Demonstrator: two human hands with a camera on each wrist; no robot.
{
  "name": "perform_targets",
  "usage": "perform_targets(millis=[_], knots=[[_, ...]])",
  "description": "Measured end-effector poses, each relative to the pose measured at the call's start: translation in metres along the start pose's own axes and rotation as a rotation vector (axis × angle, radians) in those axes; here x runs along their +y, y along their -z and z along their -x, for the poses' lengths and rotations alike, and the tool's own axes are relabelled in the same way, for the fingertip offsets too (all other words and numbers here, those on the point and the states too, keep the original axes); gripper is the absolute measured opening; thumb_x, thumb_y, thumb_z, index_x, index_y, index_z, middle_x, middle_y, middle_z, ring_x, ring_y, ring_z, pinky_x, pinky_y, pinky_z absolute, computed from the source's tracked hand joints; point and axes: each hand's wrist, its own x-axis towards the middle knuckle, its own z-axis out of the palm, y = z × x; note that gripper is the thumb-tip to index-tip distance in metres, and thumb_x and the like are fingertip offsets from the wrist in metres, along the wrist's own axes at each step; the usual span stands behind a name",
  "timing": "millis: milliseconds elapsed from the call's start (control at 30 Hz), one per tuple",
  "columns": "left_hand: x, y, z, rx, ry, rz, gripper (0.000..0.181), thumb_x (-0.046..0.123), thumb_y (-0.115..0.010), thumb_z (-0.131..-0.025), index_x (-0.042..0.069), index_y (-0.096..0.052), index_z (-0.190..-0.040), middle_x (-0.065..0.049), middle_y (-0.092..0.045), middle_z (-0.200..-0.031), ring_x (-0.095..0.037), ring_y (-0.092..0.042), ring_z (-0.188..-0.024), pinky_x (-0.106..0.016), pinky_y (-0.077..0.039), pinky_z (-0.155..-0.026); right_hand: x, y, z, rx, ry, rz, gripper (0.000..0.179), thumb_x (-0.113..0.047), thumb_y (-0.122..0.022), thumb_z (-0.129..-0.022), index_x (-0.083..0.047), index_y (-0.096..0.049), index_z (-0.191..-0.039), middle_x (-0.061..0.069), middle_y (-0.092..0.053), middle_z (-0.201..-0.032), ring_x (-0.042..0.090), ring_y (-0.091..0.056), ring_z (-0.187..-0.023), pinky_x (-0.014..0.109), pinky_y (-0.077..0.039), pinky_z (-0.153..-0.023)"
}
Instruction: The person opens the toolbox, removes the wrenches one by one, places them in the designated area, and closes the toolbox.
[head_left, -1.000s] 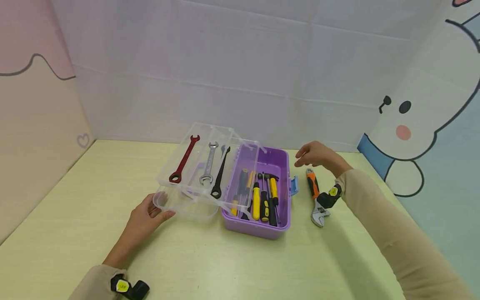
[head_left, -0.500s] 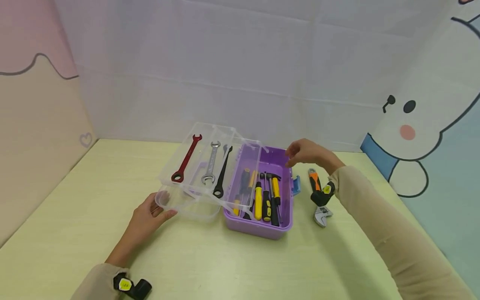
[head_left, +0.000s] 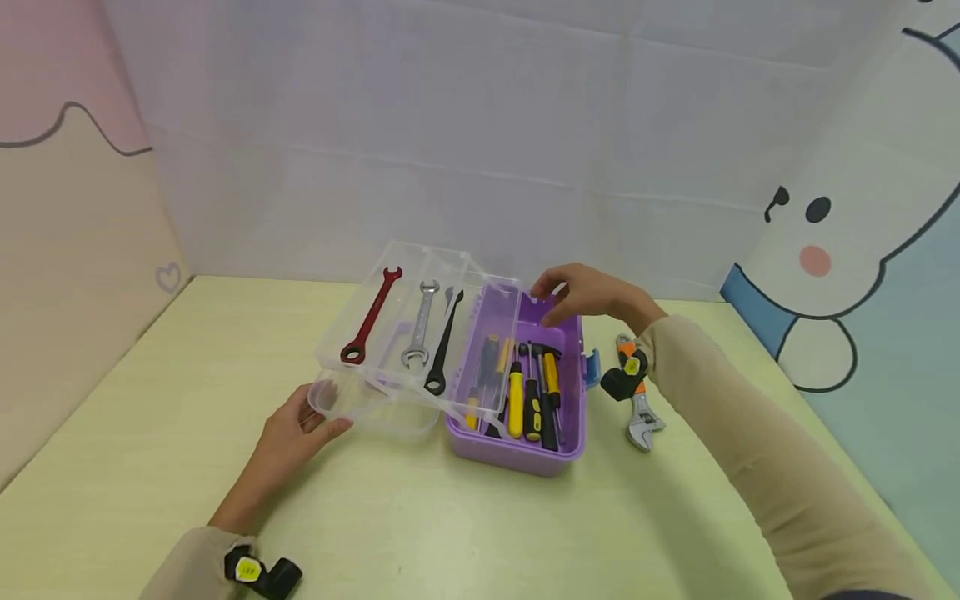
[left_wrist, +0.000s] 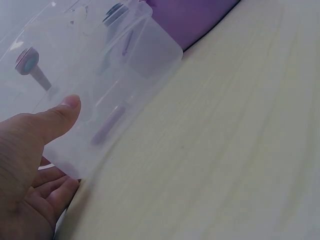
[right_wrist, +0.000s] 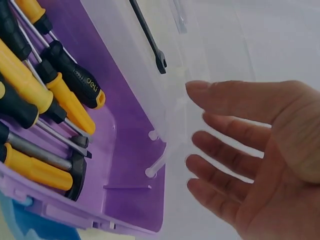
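Toolbox (head_left: 517,460) stands open near the hands: left (head_left: 283,446) gripping its clear plastic section (head_left: 393,421), right (head_left: 585,292) relaxed above it.

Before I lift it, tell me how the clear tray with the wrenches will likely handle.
The clear tray would probably stay stiff: it looks like straight-edged moulded plastic. The red wrench, silver wrench and black wrench show no fastening, so they may slide if it tilts. It overlaps the purple toolbox, so it might catch there.
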Motion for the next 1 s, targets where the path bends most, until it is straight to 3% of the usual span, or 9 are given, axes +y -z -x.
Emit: perform_targets(millis=[267,500,633,800,1000], knots=[[0.004,-0.001,0.002,0.003,-0.005,-0.005,0.073,0.026,-0.071,-0.087,-0.007,-0.032,-0.14,-0.035,-0.039,-0.142,-0.044,-0.045,-0.128,-0.044,-0.043,-0.099,-0.009,-0.01,-0.009,0.033,0.199,0.033,0.044,-0.003,-0.073,-0.078,-0.002,-0.057,-0.119,0.02,-0.056,-0.124,0.037,-0.053,-0.114,0.047,-0.048,-0.099],[0.001,0.0,0.003,-0.004,0.006,-0.012,0.074,0.026,-0.071,-0.087,-0.006,-0.031,-0.14,-0.035,-0.038,-0.142,-0.044,-0.045,-0.128,-0.044,-0.044,-0.099,-0.016,-0.03,-0.019,0.134,0.435,0.228,0.036,-0.006,-0.075,-0.079,-0.003,-0.062,-0.112,0.012,-0.062,-0.114,0.029,-0.056,-0.107,0.047,-0.049,-0.096],[0.001,0.001,0.004,0.001,0.001,0.0,0.073,0.026,-0.07,-0.087,-0.006,-0.031,-0.14,-0.034,-0.039,-0.142,-0.043,-0.045,-0.128,-0.044,-0.044,-0.099,-0.021,-0.038,-0.027,0.153,0.519,0.259,0.037,-0.005,-0.078,-0.076,0.0,-0.062,-0.11,0.012,-0.063,-0.11,0.03,-0.057,-0.104,0.046,-0.049,-0.096],[0.002,0.0,0.003,0.0,-0.001,0.004,0.073,0.026,-0.07,-0.087,-0.006,-0.031,-0.14,-0.034,-0.039,-0.142,-0.043,-0.046,-0.128,-0.044,-0.044,-0.099,-0.026,-0.044,-0.035,0.114,0.525,0.279,0.039,-0.006,-0.078,-0.075,0.0,-0.063,-0.111,0.013,-0.064,-0.113,0.033,-0.057,-0.109,0.047,-0.046,-0.1],[0.0,-0.001,0.001,0.001,0.012,-0.006,0.074,0.029,-0.071,-0.087,-0.004,-0.032,-0.141,-0.033,-0.039,-0.142,-0.043,-0.046,-0.127,-0.045,-0.044,-0.099,-0.036,-0.052,-0.04,0.016,0.463,0.382,0.045,-0.011,-0.074,-0.08,-0.008,-0.061,-0.123,0.009,-0.058,-0.132,0.027,-0.051,-0.125,0.043,-0.04,-0.11]])
